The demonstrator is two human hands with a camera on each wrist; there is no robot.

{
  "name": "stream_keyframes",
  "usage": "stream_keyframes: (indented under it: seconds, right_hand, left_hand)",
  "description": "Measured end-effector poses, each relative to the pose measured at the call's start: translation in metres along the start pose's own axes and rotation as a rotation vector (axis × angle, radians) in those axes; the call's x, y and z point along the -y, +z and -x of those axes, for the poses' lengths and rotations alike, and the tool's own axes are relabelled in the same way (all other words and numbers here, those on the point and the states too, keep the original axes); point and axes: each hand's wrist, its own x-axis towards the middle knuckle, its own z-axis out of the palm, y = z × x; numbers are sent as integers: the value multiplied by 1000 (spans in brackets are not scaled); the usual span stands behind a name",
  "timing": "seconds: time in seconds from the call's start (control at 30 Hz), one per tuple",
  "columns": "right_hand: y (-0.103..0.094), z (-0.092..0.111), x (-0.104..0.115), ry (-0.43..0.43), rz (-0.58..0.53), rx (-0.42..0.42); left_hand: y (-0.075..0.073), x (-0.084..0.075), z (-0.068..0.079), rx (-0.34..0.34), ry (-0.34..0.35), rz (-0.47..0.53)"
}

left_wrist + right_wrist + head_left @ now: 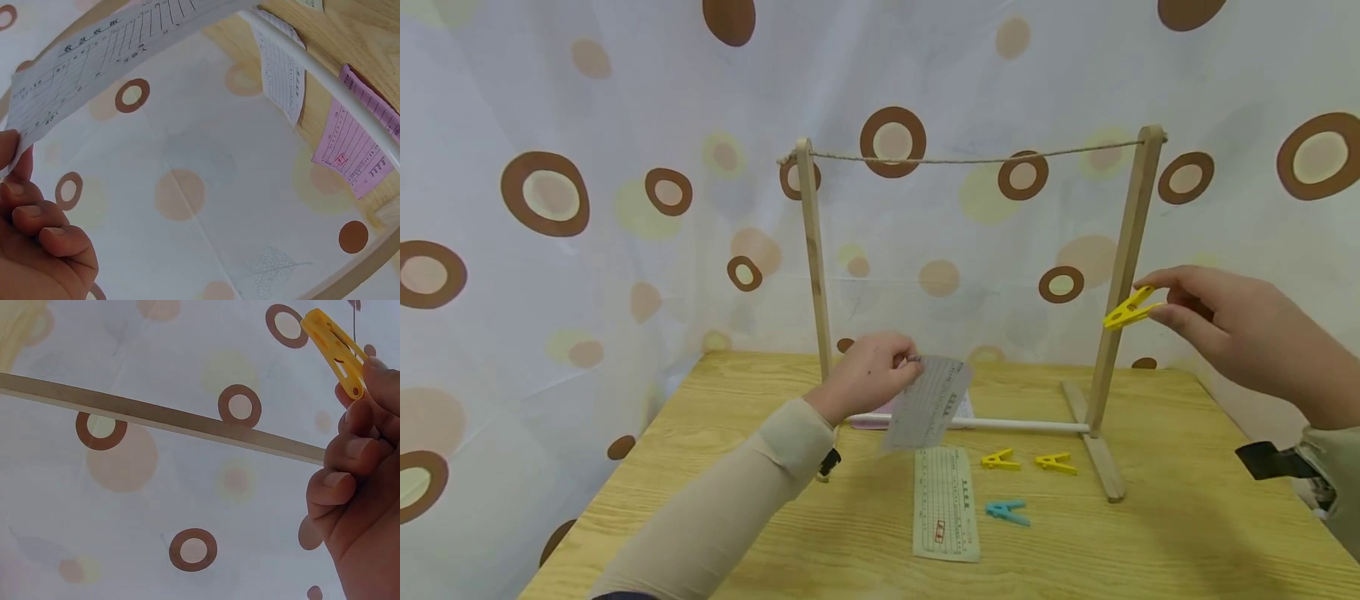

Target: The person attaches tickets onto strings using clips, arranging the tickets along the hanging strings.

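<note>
My left hand [874, 375] pinches a printed white paper slip [929, 402] by its upper corner, lifted above the table. In the left wrist view the same slip stretches away from the fingertips. My right hand [1240, 329] holds a yellow clothespin [1126, 310] between thumb and forefinger, beside the rack's right post. The right wrist view shows this clothespin from another side, with the thumb on one of its handles. A rope [955, 160] is strung between the two wooden posts, well above both hands, with nothing hanging from it.
A greenish slip [946, 504] with a red stamp lies on the table [790, 533]. Right of it are two yellow clothespins [1000, 460] and a blue clothespin [1007, 512]. Behind the rack's white bottom bar [1030, 426] lie a pink slip [359, 140] and another white slip [282, 69].
</note>
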Motion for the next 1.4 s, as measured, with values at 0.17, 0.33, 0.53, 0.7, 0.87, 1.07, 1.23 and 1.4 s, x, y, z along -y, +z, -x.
stream_keyframes:
  seconds: [0.17,0.33,0.53,0.7,0.87,1.07,1.23,1.4]
  right_hand:
    - [-14,-14,-1,-5,54,9]
    - [-26,-26,-1,-44,114,6]
    - [-40,-43,2,-93,159,-4]
    - [-53,-59,8,-123,190,-32]
    - [-66,-78,15,-166,223,-54]
    - [-78,-99,19,-175,254,-19]
    - [-87,-116,15,-176,277,-18]
    - [-97,-131,12,-168,309,-17]
  left_hand:
    - [-7,-6,-15,27,-8,-13]
    - [-13,-14,-28,32,-13,-5]
    - [-20,-27,-43,30,3,18]
    - [-23,-39,-58,16,40,21]
    - [-24,-51,-72,-20,70,17]
    - [-22,-65,-87,-36,75,31]
    - [-21,-77,-99,-44,66,25]
    - [-22,-88,-110,-78,83,5]
